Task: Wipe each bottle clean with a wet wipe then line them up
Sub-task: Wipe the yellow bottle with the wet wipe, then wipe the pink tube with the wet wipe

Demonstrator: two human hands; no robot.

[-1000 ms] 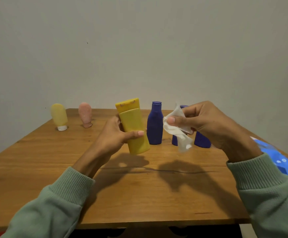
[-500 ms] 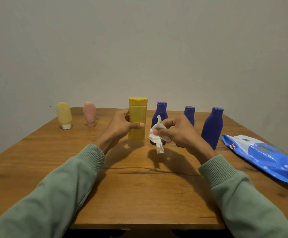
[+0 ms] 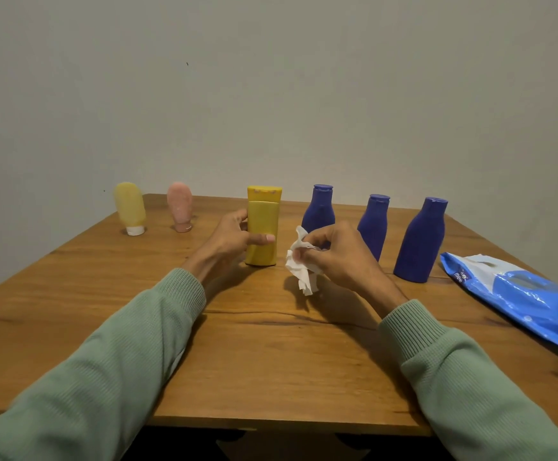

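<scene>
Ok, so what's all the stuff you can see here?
yellow bottle: one, yellow, upright mid-table
blue bottles: three, dark blue, standing right of it
yellow tube: one, pale yellow, far left, on its cap
pink tube: one, pink, beside the yellow tube
wet wipe: one, white, crumpled
wipes pack: one, blue, lying far right
table: one, brown wood
sleeves: two, green, near edge
left hand: one, grips the yellow bottle
right hand: one, pinches the wet wipe
</scene>
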